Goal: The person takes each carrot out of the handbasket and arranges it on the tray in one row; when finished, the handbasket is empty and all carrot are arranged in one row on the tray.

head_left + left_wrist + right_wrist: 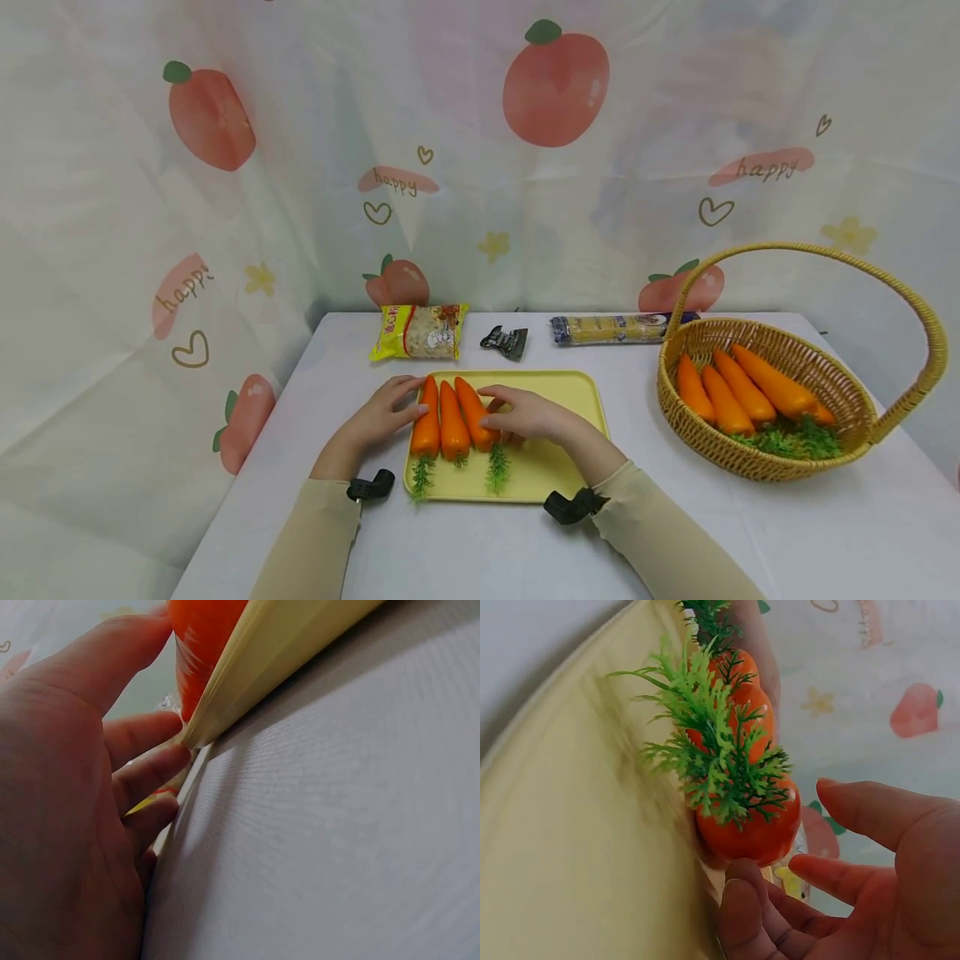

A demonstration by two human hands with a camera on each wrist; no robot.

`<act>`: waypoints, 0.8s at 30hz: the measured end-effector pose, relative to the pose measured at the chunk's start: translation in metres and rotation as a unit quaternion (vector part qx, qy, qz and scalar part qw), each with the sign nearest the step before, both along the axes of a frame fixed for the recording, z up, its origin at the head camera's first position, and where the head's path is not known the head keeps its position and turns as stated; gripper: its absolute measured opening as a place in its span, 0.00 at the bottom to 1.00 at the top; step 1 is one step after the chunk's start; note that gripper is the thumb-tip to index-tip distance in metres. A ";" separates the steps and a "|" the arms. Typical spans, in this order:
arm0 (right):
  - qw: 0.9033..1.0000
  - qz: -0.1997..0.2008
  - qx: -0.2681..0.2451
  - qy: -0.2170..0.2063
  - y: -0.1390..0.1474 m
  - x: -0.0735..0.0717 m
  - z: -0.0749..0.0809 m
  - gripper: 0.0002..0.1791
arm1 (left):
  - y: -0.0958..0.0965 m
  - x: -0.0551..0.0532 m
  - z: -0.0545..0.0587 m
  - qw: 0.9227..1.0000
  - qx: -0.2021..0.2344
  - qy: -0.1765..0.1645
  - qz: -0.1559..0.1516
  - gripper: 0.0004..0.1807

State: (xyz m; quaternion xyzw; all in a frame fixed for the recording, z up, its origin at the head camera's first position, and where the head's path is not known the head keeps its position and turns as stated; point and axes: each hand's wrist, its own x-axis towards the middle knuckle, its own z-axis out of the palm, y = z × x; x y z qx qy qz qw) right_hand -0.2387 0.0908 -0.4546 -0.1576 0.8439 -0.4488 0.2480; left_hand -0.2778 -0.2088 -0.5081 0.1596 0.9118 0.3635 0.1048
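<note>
Three carrots (453,427) hanging out on a yellow tray (558,479)

They're side by side on its left half. Left hand (379,413) is loose against the leftmost; right hand (534,415) looks relaxed too, right by the rightmost.

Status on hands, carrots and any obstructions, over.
Left hand at leftmost carrot, right hand at rightmost carrot. Three carrots lying on yellow tray. No obstruction seen at either hand.
</note>
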 end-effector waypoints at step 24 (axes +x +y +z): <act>0.989 -0.062 0.070 0.112 0.155 0.011 0.093 0.31 | 0.000 0.001 0.002 1.000 0.007 -0.006 -0.003 0.36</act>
